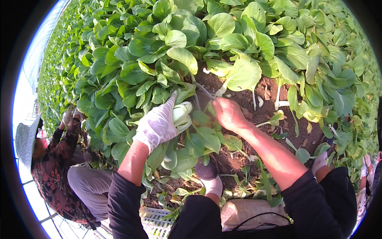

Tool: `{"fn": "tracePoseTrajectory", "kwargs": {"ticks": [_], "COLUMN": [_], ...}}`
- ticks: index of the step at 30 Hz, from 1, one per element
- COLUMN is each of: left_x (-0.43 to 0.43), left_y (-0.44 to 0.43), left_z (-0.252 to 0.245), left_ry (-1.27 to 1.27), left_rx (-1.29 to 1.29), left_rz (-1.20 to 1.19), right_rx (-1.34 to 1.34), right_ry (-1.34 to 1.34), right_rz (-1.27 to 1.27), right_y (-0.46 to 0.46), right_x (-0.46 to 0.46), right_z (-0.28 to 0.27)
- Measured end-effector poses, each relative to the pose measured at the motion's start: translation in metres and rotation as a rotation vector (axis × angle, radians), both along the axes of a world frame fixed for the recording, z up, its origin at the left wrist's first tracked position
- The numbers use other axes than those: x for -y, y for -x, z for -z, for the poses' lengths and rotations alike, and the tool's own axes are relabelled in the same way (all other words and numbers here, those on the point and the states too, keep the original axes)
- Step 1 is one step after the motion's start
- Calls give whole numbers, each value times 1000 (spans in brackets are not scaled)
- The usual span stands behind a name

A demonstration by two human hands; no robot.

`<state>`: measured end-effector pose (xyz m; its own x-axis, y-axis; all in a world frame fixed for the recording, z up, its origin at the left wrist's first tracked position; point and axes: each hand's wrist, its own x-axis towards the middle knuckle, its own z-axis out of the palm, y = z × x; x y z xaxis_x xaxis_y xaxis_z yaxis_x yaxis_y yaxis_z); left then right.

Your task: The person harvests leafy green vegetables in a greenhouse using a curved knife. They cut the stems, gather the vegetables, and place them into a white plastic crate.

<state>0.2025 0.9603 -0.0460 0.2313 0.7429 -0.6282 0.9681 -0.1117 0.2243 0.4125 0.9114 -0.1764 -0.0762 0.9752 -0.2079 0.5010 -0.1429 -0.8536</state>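
In a white glove, my left hand grips a cut head of bok choy, its pale stem bases pointing right. My right hand is bare and closed on a knife, whose thin blade points up and left towards the standing leaves. The blade lies just above and right of the held bok choy. A large pale green leaf hangs over the soil above my right hand. The knife's handle is hidden in my fist.
Dense bok choy plants fill the ground ahead. Loose leaves and cut stalks litter the brown soil. A white plastic crate and a tan sack are near my legs. One person crouches at left; another person's arm shows far right.
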Motion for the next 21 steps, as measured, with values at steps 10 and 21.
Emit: {"fn": "tracePoseTrajectory", "kwargs": {"ticks": [10,21], "left_x": [9,18], "left_y": [12,20], "left_z": [2,8], "left_ry": [58,30], "left_rx": [65,149], "left_rz": [-70,-106], "right_rx": [52,-23], "right_ry": [17,212], "right_rz": [10,-205], "right_y": [20,28], "right_x": [-4,-31], "right_z": [11,37]}}
